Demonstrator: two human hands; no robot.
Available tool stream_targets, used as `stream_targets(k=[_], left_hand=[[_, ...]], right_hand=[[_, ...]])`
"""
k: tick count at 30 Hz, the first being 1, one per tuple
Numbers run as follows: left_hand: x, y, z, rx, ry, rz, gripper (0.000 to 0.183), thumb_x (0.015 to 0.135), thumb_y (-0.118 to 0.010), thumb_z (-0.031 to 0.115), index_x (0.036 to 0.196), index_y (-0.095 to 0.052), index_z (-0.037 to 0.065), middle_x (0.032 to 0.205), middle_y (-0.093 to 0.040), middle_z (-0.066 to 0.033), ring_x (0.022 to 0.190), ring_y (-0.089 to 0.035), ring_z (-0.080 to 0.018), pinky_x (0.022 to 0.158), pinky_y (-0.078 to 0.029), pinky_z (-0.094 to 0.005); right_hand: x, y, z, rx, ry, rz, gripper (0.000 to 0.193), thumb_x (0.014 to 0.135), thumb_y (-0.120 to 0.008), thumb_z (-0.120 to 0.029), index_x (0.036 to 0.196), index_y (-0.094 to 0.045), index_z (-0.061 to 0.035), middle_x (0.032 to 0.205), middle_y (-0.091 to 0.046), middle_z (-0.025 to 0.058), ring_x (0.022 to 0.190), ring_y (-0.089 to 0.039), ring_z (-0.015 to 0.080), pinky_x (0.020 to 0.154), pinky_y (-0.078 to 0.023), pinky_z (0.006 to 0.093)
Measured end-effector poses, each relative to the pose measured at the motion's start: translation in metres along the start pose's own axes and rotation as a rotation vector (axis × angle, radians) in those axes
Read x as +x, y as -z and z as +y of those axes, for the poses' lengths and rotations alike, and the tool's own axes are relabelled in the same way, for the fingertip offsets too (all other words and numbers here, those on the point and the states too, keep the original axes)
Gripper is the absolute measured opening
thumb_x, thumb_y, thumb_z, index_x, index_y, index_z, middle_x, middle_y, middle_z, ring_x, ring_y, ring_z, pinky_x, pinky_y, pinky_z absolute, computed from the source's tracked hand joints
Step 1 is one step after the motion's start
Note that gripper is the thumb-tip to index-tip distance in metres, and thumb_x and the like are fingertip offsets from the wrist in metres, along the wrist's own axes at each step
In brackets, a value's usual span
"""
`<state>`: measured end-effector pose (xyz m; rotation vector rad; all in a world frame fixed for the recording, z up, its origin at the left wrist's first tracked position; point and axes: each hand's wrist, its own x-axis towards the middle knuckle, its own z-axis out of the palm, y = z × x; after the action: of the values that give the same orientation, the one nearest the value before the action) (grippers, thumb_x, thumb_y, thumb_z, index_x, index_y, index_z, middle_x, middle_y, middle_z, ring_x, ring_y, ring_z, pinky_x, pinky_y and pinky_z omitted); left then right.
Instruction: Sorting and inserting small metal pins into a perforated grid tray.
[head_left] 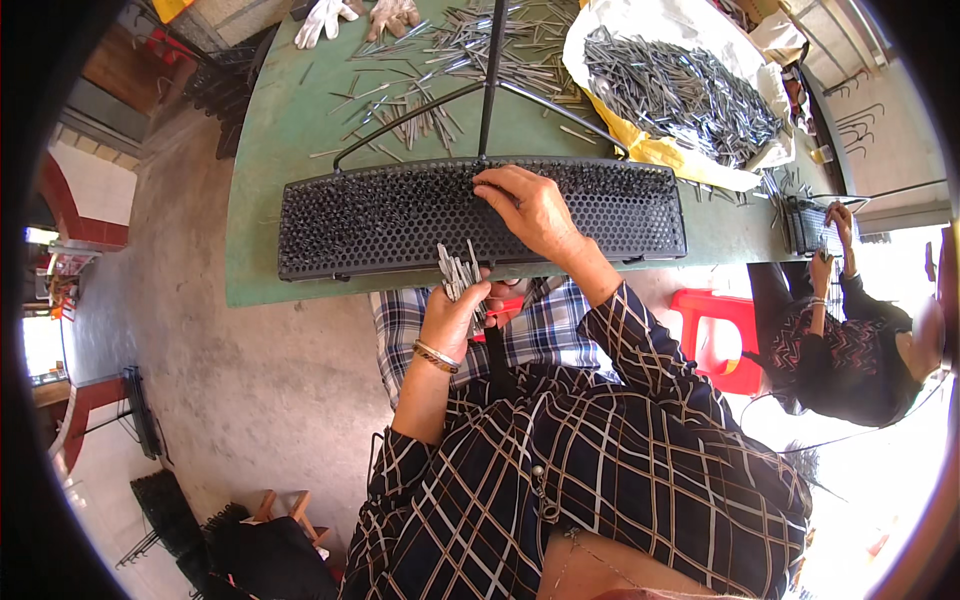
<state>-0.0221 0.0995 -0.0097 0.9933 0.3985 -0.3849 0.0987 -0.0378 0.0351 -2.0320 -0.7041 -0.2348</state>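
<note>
A long black perforated rack (430,222) lies along the near edge of the green table, its rows of round holes facing up. Short dark pieces stand in many holes at its left, its right and along its far side. My right hand (540,212) is closed in a pinch over the middle of the rack's far side; what its fingertips hold is hidden. Below the near edge, my left hand (452,322) grips a bundle of thin grey metal rods (458,272), their ends sticking up unevenly.
A black rod frame (490,85) rises from the rack's far side. Loose rods (425,120) lie scattered on the table (290,110) beyond. At the far right, a white and yellow sack (640,140) holds a heap of rods. Work gloves (325,22), a red stool (735,325) and a co-worker (830,350) are around.
</note>
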Motion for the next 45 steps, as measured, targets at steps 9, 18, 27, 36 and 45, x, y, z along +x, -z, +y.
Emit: stream_targets(k=[9, 18, 27, 36, 45], left_hand=[[-0.001, 0.001, -0.001, -0.010, 0.003, 0.045, 0.022, 0.084, -0.060, 0.014, 0.103, -0.056, 0.005, 0.085, -0.064, -0.0095, 0.068, -0.061, -0.0170, 0.050, -0.046, -0.0275], [-0.006, -0.005, 0.004, -0.016, 0.007, 0.050, 0.021, 0.084, -0.061, 0.015, 0.101, -0.057, 0.003, 0.085, -0.062, -0.0073, 0.071, -0.064, -0.0191, 0.052, -0.048, -0.0282], [-0.005, -0.009, 0.007, -0.026, -0.025, -0.016, 0.021, 0.084, -0.061, 0.013, 0.102, -0.057, 0.002, 0.085, -0.062, -0.0066, 0.071, -0.063, -0.0180, 0.052, -0.049, -0.0280], [-0.005, -0.018, 0.012, -0.018, -0.040, -0.044, 0.021, 0.085, -0.061, 0.013, 0.101, -0.058, 0.001, 0.087, -0.063, -0.0072, 0.075, -0.064, -0.0184, 0.053, -0.050, -0.0267], [-0.002, -0.026, 0.006, -0.037, -0.041, -0.022, 0.021, 0.085, -0.061, 0.015, 0.099, -0.056, 0.001, 0.081, -0.065, -0.0125, 0.066, -0.063, -0.0178, 0.049, -0.048, -0.0264]], right_hand=[[-0.001, -0.002, 0.001, -0.044, -0.003, 0.010, 0.014, 0.081, -0.062, -0.010, 0.091, -0.062, -0.0011, 0.085, -0.063, 0.0149, 0.076, -0.061, 0.0345, 0.066, -0.049, 0.0390], [-0.008, -0.009, 0.010, -0.088, 0.078, -0.005, 0.017, 0.080, -0.063, -0.010, 0.094, -0.064, -0.0017, 0.089, -0.062, 0.0131, 0.078, -0.061, 0.0339, 0.067, -0.050, 0.0389], [-0.006, -0.002, 0.002, -0.204, 0.158, 0.072, 0.017, 0.080, -0.065, -0.009, 0.094, -0.066, -0.0018, 0.091, -0.061, 0.0107, 0.076, -0.062, 0.0253, 0.067, -0.051, 0.0329], [-0.026, 0.018, -0.013, 0.438, -0.577, -0.261, 0.019, 0.082, -0.066, -0.013, 0.095, -0.066, 0.0009, 0.078, -0.066, 0.0035, 0.065, -0.055, 0.0053, 0.056, -0.045, 0.0204], [-0.009, 0.033, 0.004, 0.321, -0.483, 0.112, 0.017, 0.083, -0.064, -0.010, 0.095, -0.063, 0.0030, 0.077, -0.065, 0.0037, 0.065, -0.056, 0.0055, 0.057, -0.046, 0.0208]])
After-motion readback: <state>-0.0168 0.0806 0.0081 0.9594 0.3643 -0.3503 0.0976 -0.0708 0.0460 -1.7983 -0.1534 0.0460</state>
